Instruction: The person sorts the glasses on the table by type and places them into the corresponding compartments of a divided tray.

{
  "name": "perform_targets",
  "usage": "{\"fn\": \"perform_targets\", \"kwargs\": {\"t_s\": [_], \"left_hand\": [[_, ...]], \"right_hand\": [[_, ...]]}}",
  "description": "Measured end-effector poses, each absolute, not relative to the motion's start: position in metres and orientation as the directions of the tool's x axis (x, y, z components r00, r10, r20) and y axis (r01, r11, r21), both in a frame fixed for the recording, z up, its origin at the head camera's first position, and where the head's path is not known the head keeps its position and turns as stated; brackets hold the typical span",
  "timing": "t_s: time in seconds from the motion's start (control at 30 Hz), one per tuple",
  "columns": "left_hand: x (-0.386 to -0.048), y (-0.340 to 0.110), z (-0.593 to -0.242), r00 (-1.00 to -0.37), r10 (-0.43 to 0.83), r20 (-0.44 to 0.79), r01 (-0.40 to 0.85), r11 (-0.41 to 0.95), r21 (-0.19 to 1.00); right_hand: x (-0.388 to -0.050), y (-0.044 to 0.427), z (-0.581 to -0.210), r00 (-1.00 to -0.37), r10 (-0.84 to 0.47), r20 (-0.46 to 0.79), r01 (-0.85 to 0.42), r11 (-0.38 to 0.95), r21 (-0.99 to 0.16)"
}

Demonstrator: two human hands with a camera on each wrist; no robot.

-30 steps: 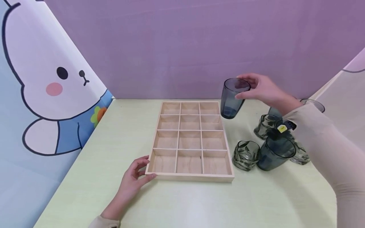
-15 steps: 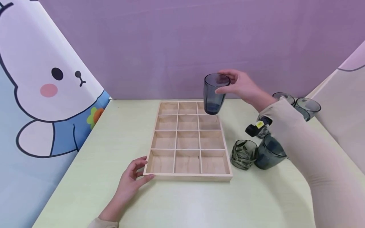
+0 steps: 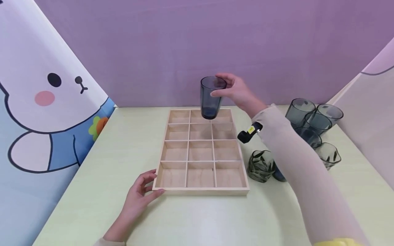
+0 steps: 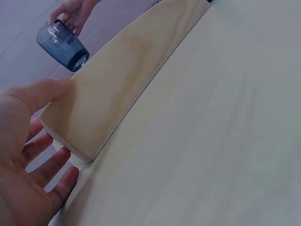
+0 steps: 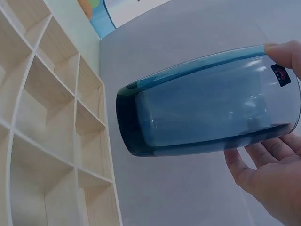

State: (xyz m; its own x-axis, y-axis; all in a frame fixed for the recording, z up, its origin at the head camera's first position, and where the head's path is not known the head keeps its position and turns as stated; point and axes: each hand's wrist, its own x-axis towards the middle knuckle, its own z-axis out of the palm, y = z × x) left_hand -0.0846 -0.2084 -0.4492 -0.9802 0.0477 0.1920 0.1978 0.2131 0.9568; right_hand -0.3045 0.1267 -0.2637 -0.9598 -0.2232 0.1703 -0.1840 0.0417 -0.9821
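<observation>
While the left grip (image 3: 138, 194) pinches a corner of the wooden tray (image 3: 200, 192), the right grip (image 3: 235, 90) holds a blue glass (image 3: 209, 100).
It hangs above the tray's far end; other tinted glasses (image 3: 297, 111) stand on the bench (image 3: 197, 220).

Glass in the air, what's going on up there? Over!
Right hand holds the glass near its rim, raised at the tray's far end. Left hand holds the tray's near left corner. Other glasses right of it, out of the way.

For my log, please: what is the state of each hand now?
Left hand: holding the wooden tray by a corner.
Right hand: holding a tall blue-grey glass near its top.
</observation>
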Motion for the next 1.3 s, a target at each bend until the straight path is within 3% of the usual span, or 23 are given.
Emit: {"fn": "perform_targets", "kwargs": {"t_s": [0.37, 0.9, 1.1, 1.3], "left_hand": [[-0.082, -0.21, -0.449, -0.973, 0.053, 0.226, 0.232, 0.224, 0.947], [-0.077, -0.21, -0.449, -0.967, 0.042, 0.252, 0.255, 0.231, 0.939], [-0.077, -0.212, -0.449, -0.964, 0.042, 0.263, 0.265, 0.234, 0.935], [-0.077, -0.21, -0.449, -0.964, 0.045, 0.261, 0.264, 0.235, 0.935]], "right_hand": [[-0.322, 0.082, -0.293, -0.975, -0.129, 0.183, -0.183, -0.011, -0.983], [-0.33, 0.028, -0.312, -0.974, -0.051, 0.22, -0.226, 0.176, -0.958], [-0.335, 0.011, -0.319, -0.961, -0.036, 0.273, -0.275, 0.173, -0.946], [-0.335, 0.001, -0.332, -0.968, -0.023, 0.248, -0.249, 0.154, -0.956]]}}
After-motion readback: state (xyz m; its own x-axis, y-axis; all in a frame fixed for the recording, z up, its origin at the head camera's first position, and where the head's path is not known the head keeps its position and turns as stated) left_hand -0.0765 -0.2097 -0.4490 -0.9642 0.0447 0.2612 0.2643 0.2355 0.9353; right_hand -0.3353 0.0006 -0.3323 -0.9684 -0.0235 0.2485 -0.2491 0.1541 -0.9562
